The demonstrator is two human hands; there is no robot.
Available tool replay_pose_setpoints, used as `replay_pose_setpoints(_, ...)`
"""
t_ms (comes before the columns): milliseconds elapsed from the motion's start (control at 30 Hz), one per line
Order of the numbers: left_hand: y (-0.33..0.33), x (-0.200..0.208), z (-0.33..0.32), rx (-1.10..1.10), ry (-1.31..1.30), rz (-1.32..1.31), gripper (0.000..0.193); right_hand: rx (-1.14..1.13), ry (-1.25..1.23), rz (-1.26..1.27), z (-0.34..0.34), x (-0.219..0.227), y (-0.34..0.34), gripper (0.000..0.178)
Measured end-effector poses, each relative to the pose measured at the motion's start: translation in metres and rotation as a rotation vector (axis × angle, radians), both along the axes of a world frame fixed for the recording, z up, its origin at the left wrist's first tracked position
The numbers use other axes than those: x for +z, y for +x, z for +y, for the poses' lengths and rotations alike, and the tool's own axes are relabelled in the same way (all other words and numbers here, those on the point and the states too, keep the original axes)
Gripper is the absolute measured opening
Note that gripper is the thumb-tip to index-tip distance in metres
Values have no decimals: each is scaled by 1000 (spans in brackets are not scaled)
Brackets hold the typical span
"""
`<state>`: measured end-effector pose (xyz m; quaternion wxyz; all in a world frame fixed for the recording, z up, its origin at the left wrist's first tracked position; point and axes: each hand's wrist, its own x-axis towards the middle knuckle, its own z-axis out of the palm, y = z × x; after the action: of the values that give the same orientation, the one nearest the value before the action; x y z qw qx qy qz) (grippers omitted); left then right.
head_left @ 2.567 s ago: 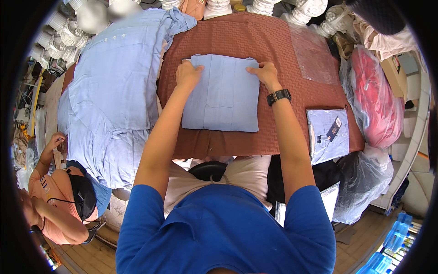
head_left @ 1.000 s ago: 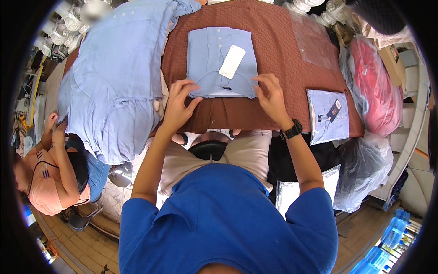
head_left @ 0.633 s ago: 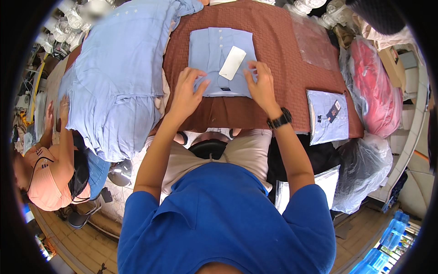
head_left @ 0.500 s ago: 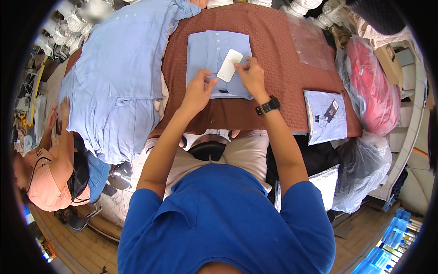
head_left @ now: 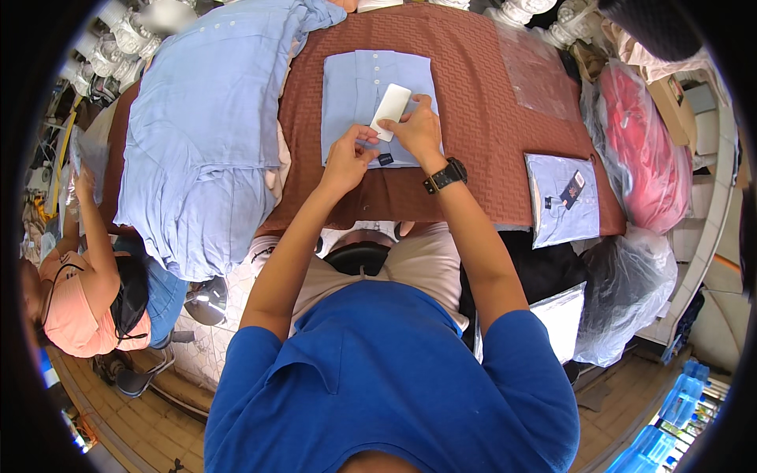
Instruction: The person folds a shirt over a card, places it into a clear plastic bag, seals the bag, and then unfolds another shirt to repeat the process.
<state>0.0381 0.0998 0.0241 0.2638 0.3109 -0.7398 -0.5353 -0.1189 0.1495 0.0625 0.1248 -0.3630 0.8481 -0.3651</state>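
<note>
A folded light-blue shirt [head_left: 345, 87] lies on the brown cloth in front of me, its buttons running down the middle. Over its front is a white hang tag [head_left: 392, 106], tilted, blank side up. My right hand [head_left: 419, 132] grips the tag with the thumb across its face and fingers along its edge. At the tag's lower end my left hand [head_left: 348, 160] is closed with thumb and fingers near each other; whatever thin thing it may pinch is too small to make out. A small dark neck label [head_left: 385, 159] shows just below the fingers.
Loose blue shirts [head_left: 209, 110] are heaped at the left. At the right lie a bagged folded shirt [head_left: 561, 201] and a clear plastic bag [head_left: 536, 75]. Red clothing in plastic [head_left: 643, 150] stands beyond the table edge. A co-worker [head_left: 87, 292] at the left handles clear plastic.
My right hand has moved left and its thumb now lies over the tag. The tag has shifted slightly left. The co-worker's hands have left the shirt heap and lifted clear plastic.
</note>
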Motion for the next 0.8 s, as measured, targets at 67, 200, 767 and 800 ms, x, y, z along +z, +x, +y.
replay_pose_setpoints(67,-4,1,2,-13,5,11,31,4,-61,-73,-3,-17,-9,51)
replay_pose_setpoints(200,1,-1,3,46,39,29,40,113,-214,-176,-5,-8,-6,32)
replay_pose_setpoints(767,18,17,15,166,-331,-46,21,129,-465,113,-17,-14,-22,23)
replay_pose_setpoints(800,31,22,14,203,-493,-53,20,156,-455,126,-1,-6,-26,22)
